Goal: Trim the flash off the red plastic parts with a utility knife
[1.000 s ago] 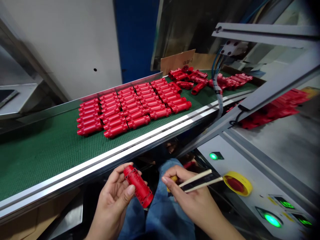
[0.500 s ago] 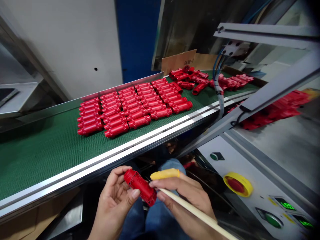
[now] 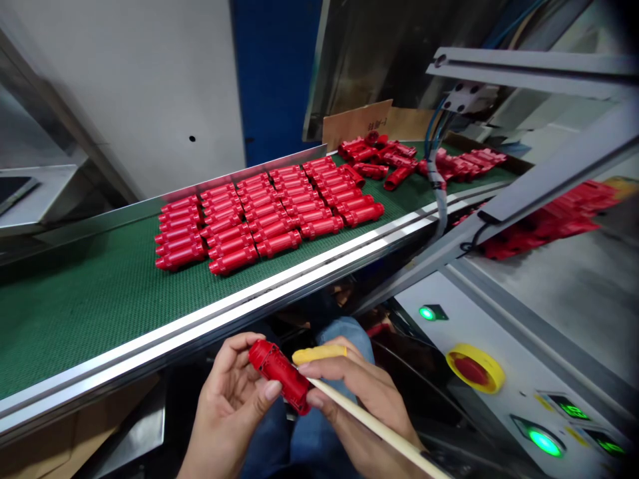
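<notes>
Left hand (image 3: 227,406), grip closed around one red housing (image 3: 278,376) held above the lap; right hand (image 3: 357,399), grip narrow on a pale stick (image 3: 379,429), its end beside that housing; beyond, rows of red parts (image 3: 244,226) on a green conveyor belt (image 3: 100,313).

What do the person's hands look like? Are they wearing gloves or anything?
The left hand and the right hand are bare, with no gloves or sleeves in view. One finger of the right hand seems to wear a yellow finger cover, shaped like a little rounded tube.
</notes>
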`<state>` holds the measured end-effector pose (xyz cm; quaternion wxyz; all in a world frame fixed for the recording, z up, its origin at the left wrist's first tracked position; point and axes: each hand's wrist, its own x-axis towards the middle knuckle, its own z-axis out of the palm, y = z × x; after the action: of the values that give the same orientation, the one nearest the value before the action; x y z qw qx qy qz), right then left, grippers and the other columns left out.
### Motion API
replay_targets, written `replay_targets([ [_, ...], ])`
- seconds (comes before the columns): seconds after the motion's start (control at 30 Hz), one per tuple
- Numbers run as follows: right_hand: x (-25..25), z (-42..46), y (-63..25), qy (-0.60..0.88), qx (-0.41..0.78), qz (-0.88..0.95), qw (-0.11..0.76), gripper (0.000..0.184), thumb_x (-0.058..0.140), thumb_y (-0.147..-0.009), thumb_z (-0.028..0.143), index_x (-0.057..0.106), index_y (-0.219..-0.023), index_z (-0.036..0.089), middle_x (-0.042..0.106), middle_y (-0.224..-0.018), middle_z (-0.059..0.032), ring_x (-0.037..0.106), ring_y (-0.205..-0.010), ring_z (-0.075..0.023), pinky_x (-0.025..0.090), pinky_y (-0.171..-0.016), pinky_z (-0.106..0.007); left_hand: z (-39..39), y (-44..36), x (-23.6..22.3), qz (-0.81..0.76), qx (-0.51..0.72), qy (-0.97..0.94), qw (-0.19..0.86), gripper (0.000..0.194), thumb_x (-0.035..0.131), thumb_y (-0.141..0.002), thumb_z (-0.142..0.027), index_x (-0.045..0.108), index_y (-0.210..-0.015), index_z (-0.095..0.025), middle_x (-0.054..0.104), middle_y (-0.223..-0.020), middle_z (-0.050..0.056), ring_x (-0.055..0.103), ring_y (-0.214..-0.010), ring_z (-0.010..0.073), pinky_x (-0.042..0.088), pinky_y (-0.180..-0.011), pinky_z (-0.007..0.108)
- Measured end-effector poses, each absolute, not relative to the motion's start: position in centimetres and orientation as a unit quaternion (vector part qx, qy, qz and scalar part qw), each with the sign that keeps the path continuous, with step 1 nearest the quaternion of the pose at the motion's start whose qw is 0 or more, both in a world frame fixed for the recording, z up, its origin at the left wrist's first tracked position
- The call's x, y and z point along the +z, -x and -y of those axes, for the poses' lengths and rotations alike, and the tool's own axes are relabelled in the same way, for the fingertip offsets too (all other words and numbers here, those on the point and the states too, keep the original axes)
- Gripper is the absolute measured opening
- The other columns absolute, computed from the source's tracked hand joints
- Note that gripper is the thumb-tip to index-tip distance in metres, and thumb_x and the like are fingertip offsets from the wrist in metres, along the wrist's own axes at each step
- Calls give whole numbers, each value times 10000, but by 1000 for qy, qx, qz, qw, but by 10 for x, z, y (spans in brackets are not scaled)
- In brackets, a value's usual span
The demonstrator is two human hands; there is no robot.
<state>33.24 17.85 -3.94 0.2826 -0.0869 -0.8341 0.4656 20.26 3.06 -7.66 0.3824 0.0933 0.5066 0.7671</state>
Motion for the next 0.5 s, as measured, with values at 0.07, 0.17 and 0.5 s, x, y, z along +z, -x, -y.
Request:
replay_targets([
  [0.07,-39,-177,-333,102,490,829,249,236,667,-960,257,683,-1194,241,721,-1148,-22,671,-1078,-124,531,-955,-206,-30,-203,-77,-508,766,-91,384,471,886,-774,-198,643,-1175,-239,748,-989,47,720,-857,159,595,-779,214],
  [0.17,-42,-175,-333,109,537,807,219,258,609,-1000,379,671,-1211,245,696,-1157,-36,679,-1056,-117,538,-922,-192,-30,-203,-77,-500,768,-91,389,475,890,-769,-198,652,-1177,-241,739,-987,41,717,-850,155,590,-767,206],
  [0.5,-51,-176,-336,205,776,565,191,195,675,-973,370,705,-1099,224,748,-1010,-38,718,-949,-80,573,-867,-148,-33,-201,-76,-473,777,-81,407,452,871,-793,-204,647,-1186,-233,718,-1019,47,704,-896,165,588,-838,254],
])
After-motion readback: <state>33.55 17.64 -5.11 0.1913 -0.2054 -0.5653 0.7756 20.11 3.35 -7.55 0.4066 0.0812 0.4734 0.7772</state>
